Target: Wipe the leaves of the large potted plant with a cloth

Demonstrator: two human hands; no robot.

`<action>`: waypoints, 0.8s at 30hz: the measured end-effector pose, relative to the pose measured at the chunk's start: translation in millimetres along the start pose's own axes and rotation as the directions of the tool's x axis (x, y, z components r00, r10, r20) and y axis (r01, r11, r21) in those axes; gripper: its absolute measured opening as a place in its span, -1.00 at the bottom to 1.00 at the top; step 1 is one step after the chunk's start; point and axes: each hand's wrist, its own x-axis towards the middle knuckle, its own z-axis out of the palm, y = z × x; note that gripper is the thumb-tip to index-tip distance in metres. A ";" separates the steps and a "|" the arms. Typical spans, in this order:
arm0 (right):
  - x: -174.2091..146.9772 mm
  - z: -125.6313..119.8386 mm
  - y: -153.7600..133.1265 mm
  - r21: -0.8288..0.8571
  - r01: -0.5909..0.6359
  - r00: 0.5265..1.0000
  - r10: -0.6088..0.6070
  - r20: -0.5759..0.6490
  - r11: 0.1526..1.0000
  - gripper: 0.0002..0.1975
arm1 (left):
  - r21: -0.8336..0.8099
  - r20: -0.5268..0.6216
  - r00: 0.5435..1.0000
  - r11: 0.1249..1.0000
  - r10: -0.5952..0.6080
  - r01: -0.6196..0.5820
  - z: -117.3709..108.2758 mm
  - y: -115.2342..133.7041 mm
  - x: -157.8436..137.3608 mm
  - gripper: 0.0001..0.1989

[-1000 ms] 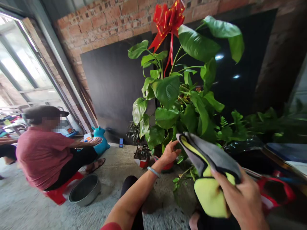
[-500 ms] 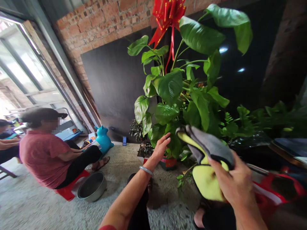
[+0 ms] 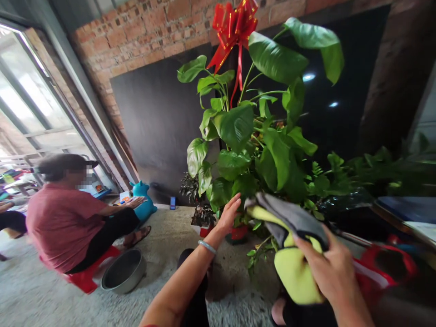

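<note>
My right hand [image 3: 329, 265] grips a folded cloth [image 3: 296, 277], grey on one side and yellow-green on the other, with dark edging. The cloth hangs in front of the lower leaves of a tall potted plant [image 3: 235, 125]. With a pale bangle on its wrist, my left hand [image 3: 229, 215] reaches toward the plant's base. Its fingers are stretched out and nothing is seen in them; whether the fingertips touch a leaf I cannot tell. Broad green leaves rise above both hands, and a red ribbon bow [image 3: 235, 29] tops the plant. Its red pot [image 3: 237, 234] is partly hidden behind my left hand.
At the left a person in a red shirt [image 3: 64, 222] sits on a red stool [image 3: 85, 274], beside a grey basin [image 3: 124, 272]. A blue animal-shaped toy [image 3: 143, 202], a phone [image 3: 172, 203] and a small dark-leaved plant [image 3: 200, 213] stand by the black panel [image 3: 160, 113].
The view has shifted slightly. Both hands keep much the same pose, the cloth still in my right. The seated person's arm has moved forward toward the blue toy.
</note>
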 end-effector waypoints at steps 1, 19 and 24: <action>15.2 1.7 -10.2 -0.009 0.040 0.995 -0.040 -0.096 0.999 -0.41 | 0.004 0.008 1.000 1.000 0.006 -0.007 5.3 0.0 -0.7 -0.39; 91.3 32.5 -37.0 0.012 -0.012 0.976 0.014 -0.219 1.000 -0.53 | 0.057 0.069 0.996 0.997 0.056 -0.060 12.4 14.5 -16.7 -0.40; 64.0 42.0 15.5 0.016 -0.110 0.993 0.111 -0.044 0.994 -0.68 | 0.137 0.065 0.998 0.990 0.022 -0.031 -17.2 11.9 -20.0 -0.31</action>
